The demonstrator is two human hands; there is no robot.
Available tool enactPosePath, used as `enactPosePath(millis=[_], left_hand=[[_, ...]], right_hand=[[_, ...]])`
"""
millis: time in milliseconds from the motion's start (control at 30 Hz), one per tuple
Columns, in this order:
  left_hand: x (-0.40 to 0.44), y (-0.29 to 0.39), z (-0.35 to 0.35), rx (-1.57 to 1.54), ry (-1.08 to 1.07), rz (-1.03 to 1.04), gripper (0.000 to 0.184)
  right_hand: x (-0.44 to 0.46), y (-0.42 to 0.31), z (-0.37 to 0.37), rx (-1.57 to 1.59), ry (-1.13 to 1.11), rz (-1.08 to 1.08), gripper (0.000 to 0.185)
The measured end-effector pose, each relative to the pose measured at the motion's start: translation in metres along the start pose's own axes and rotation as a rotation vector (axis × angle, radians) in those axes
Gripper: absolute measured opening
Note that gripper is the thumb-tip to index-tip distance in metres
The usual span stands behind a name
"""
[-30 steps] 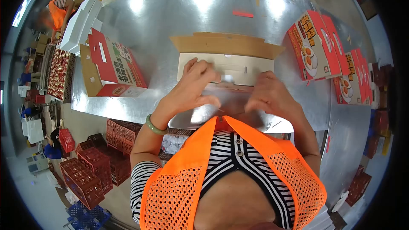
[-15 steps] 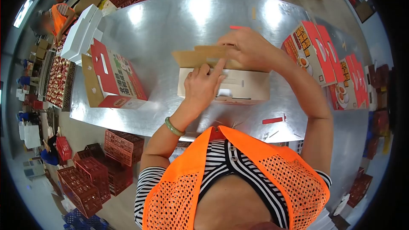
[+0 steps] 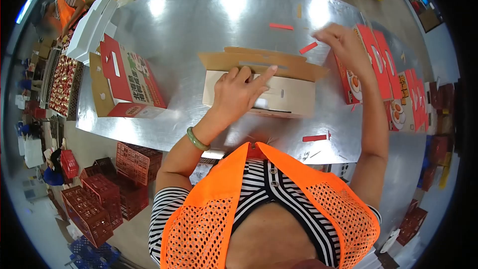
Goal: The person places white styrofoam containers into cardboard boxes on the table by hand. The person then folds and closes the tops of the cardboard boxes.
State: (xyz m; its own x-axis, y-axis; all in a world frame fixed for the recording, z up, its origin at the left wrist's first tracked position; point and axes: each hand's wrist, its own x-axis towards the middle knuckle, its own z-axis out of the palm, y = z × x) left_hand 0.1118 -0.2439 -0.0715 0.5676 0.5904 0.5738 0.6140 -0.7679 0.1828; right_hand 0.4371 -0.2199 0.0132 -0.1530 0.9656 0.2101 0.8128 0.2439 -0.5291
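Observation:
In front of me lies a cardboard box (image 3: 289, 92), its plain pale side up and its brown flap raised along the far edge with a long slot in it. My left hand (image 3: 236, 92), a green bangle at its wrist, holds the box, fingers bent at the base of the flap and one digit stretched along it. My right hand (image 3: 343, 47) is up to the right, off the box, slightly blurred, its fingers loosely apart. Just beside its fingertips is a small red strip (image 3: 308, 48); whether it lies on the table or is falling I cannot tell.
A red printed carton (image 3: 132, 77) stands open at the left of the metal table (image 3: 199, 15). More red cartons (image 3: 406, 97) stand at the right. Red scraps (image 3: 314, 138) lie about. White boxes (image 3: 89, 30), red crates (image 3: 89, 214) and a person in an orange vest (image 3: 69, 10) are beyond.
My right hand has left the flap and moved right, toward the red cartons. A red strip now shows near its fingers. The slot in the flap has come into view. My left hand stays.

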Motion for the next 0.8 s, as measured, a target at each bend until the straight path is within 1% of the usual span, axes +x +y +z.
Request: enactPosePath(millis=[67, 100, 167, 200, 267, 300, 367, 400, 433, 467, 500, 533, 567, 600, 633, 667, 700, 767, 800], left_hand=[[0.002, 0.001, -0.002, 0.004, -0.054, -0.001, 0.05], [0.002, 0.001, -0.003, 0.013, -0.057, 0.0, 0.05], [0.001, -0.002, -0.001, 0.026, -0.054, 0.014, 0.051], [-0.004, -0.005, 0.004, 0.016, -0.014, 0.012, 0.051], [-0.004, -0.007, 0.008, 0.008, 0.036, -0.005, 0.052], [-0.003, -0.005, 0.007, 0.01, 0.038, -0.024, 0.05], [-0.003, -0.002, 0.004, 0.008, 0.041, -0.049, 0.048], [-0.004, -0.001, 0.004, 0.01, 0.071, -0.028, 0.044], [-0.006, 0.001, 0.003, 0.011, 0.095, -0.003, 0.04], [-0.006, -0.001, 0.004, 0.012, 0.094, -0.003, 0.04], [-0.008, -0.004, 0.006, -0.046, 0.131, 0.056, 0.039], [-0.014, -0.004, 0.005, -0.11, 0.153, 0.112, 0.038], [-0.018, -0.003, 0.003, -0.115, 0.13, 0.114, 0.038], [-0.019, -0.003, 0.001, -0.148, 0.095, 0.107, 0.038], [-0.02, -0.004, 0.0, -0.183, 0.062, 0.097, 0.037], [-0.022, -0.006, 0.001, -0.178, 0.068, 0.134, 0.036], [-0.027, -0.004, -0.003, -0.183, 0.06, 0.131, 0.036], [-0.038, 0.007, -0.013, -0.019, -0.024, 0.165, 0.039], [-0.044, 0.012, -0.016, -0.024, -0.03, 0.162, 0.039]], right_hand=[[0.011, -0.059, 0.014, 0.543, -0.058, 0.054, 0.03], [0.016, -0.072, 0.022, 0.551, -0.045, 0.056, 0.03], [0.024, -0.086, 0.03, 0.519, -0.414, -0.079, 0.025], [0.027, -0.083, 0.03, 0.518, -0.405, -0.082, 0.025], [0.039, -0.073, 0.035, 0.44, -0.719, -0.056, 0.022], [0.041, -0.06, 0.039, 0.439, -0.73, -0.057, 0.022], [0.037, -0.023, 0.043, -0.296, -0.333, -0.207, 0.021], [0.033, -0.008, 0.042, -0.299, -0.34, -0.209, 0.021], [0.026, 0.005, 0.042, -0.481, -0.024, -0.386, 0.021], [0.025, 0.012, 0.041, -0.656, 0.307, -0.56, 0.022], [0.03, -0.004, 0.031, -0.652, 0.31, -0.559, 0.022], [0.033, -0.035, 0.017, -0.202, -0.094, -0.318, 0.023], [0.03, -0.056, 0.013, 0.259, -0.48, -0.06, 0.026], [0.024, -0.064, 0.02, 0.275, -0.477, -0.049, 0.026], [0.019, -0.07, 0.026, 0.423, -0.57, -0.039, 0.027], [0.012, -0.074, 0.03, 0.569, -0.663, -0.032, 0.029], [0.004, -0.076, 0.034, 0.576, -0.665, -0.025, 0.029], [-0.013, -0.08, 0.045, 0.257, -0.704, -0.167, 0.042], [-0.031, -0.083, 0.061, 0.262, -0.709, -0.162, 0.042]])
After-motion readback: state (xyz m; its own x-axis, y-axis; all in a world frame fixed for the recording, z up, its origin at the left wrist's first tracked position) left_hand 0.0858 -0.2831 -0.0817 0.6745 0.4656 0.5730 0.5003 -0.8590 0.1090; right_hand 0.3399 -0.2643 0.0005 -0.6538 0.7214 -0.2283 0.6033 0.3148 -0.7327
